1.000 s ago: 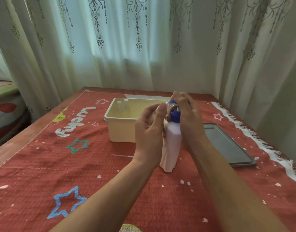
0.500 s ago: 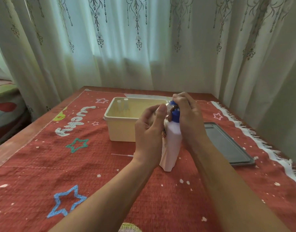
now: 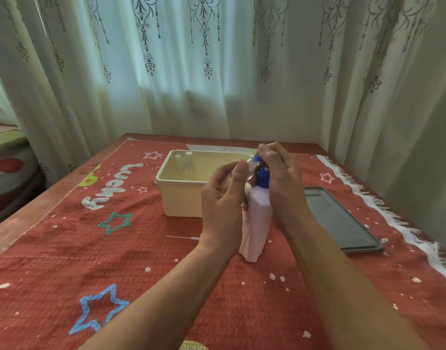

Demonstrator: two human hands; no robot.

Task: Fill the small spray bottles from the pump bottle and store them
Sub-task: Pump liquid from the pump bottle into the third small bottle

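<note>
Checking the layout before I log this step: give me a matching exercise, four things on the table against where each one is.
Things:
1 pump bottle
2 cream tub
3 grey tray
4 two small white bottles

Places:
A flat on the cloth, at the right
B standing in the tub's far left corner
C upright, its blue top under the right hand
D beyond the left hand, open-topped

Pairs: 1-C, 2-D, 3-A, 4-B

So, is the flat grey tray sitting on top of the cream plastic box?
No, the flat grey tray lies on the red cloth to the right of the cream plastic box, whose top is open.
</note>
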